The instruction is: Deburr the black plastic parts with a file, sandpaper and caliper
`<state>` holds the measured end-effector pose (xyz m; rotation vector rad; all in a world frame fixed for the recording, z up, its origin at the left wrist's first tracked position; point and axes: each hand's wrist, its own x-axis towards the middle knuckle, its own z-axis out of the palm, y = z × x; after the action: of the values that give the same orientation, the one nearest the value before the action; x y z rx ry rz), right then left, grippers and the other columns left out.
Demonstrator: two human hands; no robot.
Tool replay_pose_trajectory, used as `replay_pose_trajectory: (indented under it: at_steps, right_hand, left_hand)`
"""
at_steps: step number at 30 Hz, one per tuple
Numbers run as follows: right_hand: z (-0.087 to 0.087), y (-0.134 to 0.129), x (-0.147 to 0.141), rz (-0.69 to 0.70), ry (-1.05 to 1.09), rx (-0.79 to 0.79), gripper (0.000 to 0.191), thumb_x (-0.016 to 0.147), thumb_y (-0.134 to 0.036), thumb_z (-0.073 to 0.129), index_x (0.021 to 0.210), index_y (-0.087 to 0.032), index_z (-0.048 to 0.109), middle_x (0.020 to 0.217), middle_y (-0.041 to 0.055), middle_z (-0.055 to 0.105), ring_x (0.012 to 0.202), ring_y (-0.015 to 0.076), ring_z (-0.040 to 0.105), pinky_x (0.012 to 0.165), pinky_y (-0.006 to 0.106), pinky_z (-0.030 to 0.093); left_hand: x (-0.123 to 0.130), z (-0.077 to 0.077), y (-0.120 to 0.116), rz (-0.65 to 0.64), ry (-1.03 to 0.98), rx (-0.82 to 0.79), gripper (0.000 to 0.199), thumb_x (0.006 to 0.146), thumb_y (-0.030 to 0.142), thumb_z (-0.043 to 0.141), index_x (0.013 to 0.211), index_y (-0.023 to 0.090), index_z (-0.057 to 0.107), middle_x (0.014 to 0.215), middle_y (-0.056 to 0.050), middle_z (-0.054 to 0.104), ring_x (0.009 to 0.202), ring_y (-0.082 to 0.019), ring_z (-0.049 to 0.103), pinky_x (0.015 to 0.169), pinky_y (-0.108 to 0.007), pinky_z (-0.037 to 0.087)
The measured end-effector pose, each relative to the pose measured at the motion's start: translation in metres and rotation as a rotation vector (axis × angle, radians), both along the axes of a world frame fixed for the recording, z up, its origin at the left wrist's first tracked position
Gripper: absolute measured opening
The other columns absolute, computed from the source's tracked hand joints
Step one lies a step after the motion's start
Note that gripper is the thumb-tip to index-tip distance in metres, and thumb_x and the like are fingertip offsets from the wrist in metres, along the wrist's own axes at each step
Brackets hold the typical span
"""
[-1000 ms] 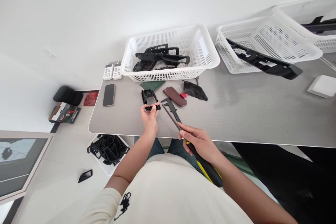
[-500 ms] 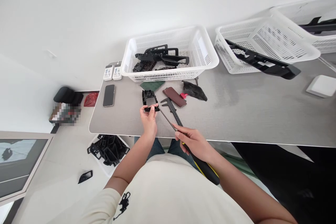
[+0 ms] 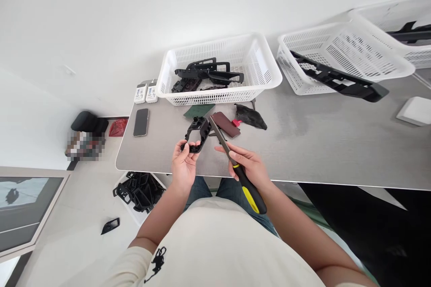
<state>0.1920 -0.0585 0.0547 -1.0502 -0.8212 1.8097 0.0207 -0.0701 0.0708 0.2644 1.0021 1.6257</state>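
Note:
My left hand [image 3: 184,163] grips the near end of a black plastic frame [image 3: 204,133], tilted above the table, with its opening facing me. In my right hand [image 3: 248,166] is a flat metal file [image 3: 220,133] with a black and yellow handle. The file's blade points up and left, its tip close to the right side of the frame; whether they touch I cannot tell. Behind the blade, a caliper [image 3: 213,133] is mostly hidden. A dark red sheet [image 3: 227,124] and a green sheet [image 3: 198,110] lie just beyond.
A white basket [image 3: 218,97] with black parts stands behind; another basket [image 3: 296,85] carries a long black trim piece [image 3: 340,78]. A phone [image 3: 140,122] lies left. A black crumpled item [image 3: 251,116] lies right of the sheets. Below the table's left end, a bin holds black frames [image 3: 139,193].
The frame has been turned and tilted in my left hand, which moved slightly left and nearer. The file has swung to a steeper angle, its tip now farther away and its broad face showing.

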Motion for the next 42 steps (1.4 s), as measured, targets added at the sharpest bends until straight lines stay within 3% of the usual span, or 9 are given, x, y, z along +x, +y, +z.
replay_pose_trajectory:
  at_steps: [4, 11, 18, 22, 25, 29, 33, 37, 42]
  right_hand:
    - [0.011, 0.001, -0.01, 0.019, 0.022, 0.005, 0.05, 0.067, -0.043, 0.07, 0.114, -0.025, 0.067, 0.115, 0.0085, 0.068, 0.041, 0.0076, 0.052, 0.032, 0.024, 0.034]
    - [0.012, 0.006, -0.018, -0.036, -0.026, 0.05, 0.057, 0.068, -0.043, 0.067, 0.123, -0.025, 0.062, 0.09, 0.0036, 0.072, 0.041, 0.0082, 0.049, 0.036, 0.025, 0.036]
    - [0.009, 0.011, -0.016, -0.055, -0.023, 0.063, 0.066, 0.069, -0.041, 0.067, 0.131, -0.022, 0.056, 0.063, -0.0023, 0.063, 0.042, 0.0099, 0.047, 0.039, 0.025, 0.037]
    - [0.003, 0.011, -0.018, -0.059, -0.055, 0.078, 0.064, 0.07, -0.043, 0.066, 0.13, -0.025, 0.056, 0.086, 0.0014, 0.069, 0.044, 0.008, 0.047, 0.039, 0.024, 0.037]
    - [-0.001, 0.011, -0.019, -0.053, -0.081, 0.083, 0.063, 0.07, -0.044, 0.065, 0.13, -0.027, 0.056, 0.103, 0.003, 0.068, 0.046, 0.0071, 0.047, 0.039, 0.024, 0.037]
    - [-0.004, 0.011, -0.02, -0.039, -0.093, 0.061, 0.065, 0.071, -0.043, 0.064, 0.133, -0.025, 0.054, 0.095, 0.0038, 0.069, 0.046, 0.0083, 0.047, 0.04, 0.025, 0.037]
    - [-0.006, 0.01, -0.019, -0.064, -0.071, 0.062, 0.062, 0.07, -0.041, 0.065, 0.13, -0.027, 0.056, 0.097, 0.0018, 0.068, 0.046, 0.0075, 0.047, 0.041, 0.025, 0.037]
    - [-0.009, 0.009, -0.018, -0.064, -0.074, 0.057, 0.066, 0.07, -0.041, 0.067, 0.133, -0.023, 0.053, 0.068, -0.0028, 0.063, 0.046, 0.0094, 0.047, 0.043, 0.025, 0.038]
    - [-0.016, 0.006, -0.017, -0.035, -0.101, 0.087, 0.07, 0.072, -0.044, 0.068, 0.136, -0.02, 0.05, 0.053, -0.0059, 0.056, 0.046, 0.0103, 0.046, 0.044, 0.025, 0.039]
  left_hand:
    - [-0.003, 0.008, -0.004, -0.044, -0.014, 0.002, 0.016, 0.072, 0.02, 0.071, 0.082, 0.02, 0.059, 0.072, 0.001, 0.065, 0.08, -0.015, 0.069, 0.079, -0.03, 0.053]
    - [-0.009, 0.004, 0.007, -0.144, -0.104, -0.084, 0.004, 0.08, 0.014, 0.061, 0.08, 0.018, 0.059, 0.071, 0.0, 0.06, 0.075, -0.012, 0.066, 0.076, -0.027, 0.056]
    - [-0.004, 0.0, 0.022, -0.215, -0.288, -0.178, 0.014, 0.087, 0.01, 0.049, 0.078, 0.015, 0.059, 0.071, 0.0, 0.059, 0.068, -0.008, 0.064, 0.07, -0.023, 0.056]
    - [0.0, -0.005, 0.024, -0.179, -0.262, -0.189, 0.01, 0.086, 0.016, 0.056, 0.076, 0.015, 0.059, 0.072, -0.001, 0.062, 0.07, -0.008, 0.065, 0.071, -0.021, 0.056]
    - [0.001, -0.01, 0.025, -0.155, -0.2, -0.175, 0.011, 0.077, 0.005, 0.063, 0.079, 0.015, 0.059, 0.076, 0.0, 0.065, 0.076, -0.008, 0.066, 0.077, -0.019, 0.054]
    - [0.002, -0.015, 0.024, -0.164, -0.12, -0.165, 0.026, 0.068, 0.001, 0.068, 0.086, 0.017, 0.057, 0.082, 0.0, 0.068, 0.082, -0.01, 0.067, 0.078, -0.021, 0.054]
    - [0.001, -0.016, 0.022, -0.248, -0.023, -0.156, 0.036, 0.064, 0.011, 0.074, 0.093, 0.02, 0.055, 0.09, -0.002, 0.07, 0.073, -0.012, 0.067, 0.057, -0.019, 0.053]
    - [0.002, -0.017, 0.023, -0.33, 0.029, -0.181, 0.039, 0.062, 0.018, 0.075, 0.092, 0.021, 0.051, 0.088, -0.001, 0.069, 0.063, -0.013, 0.068, 0.048, -0.019, 0.049]
    - [0.009, -0.017, 0.027, -0.25, -0.005, -0.189, 0.035, 0.064, 0.014, 0.069, 0.087, 0.022, 0.043, 0.083, 0.001, 0.068, 0.068, -0.017, 0.071, 0.061, -0.025, 0.054]
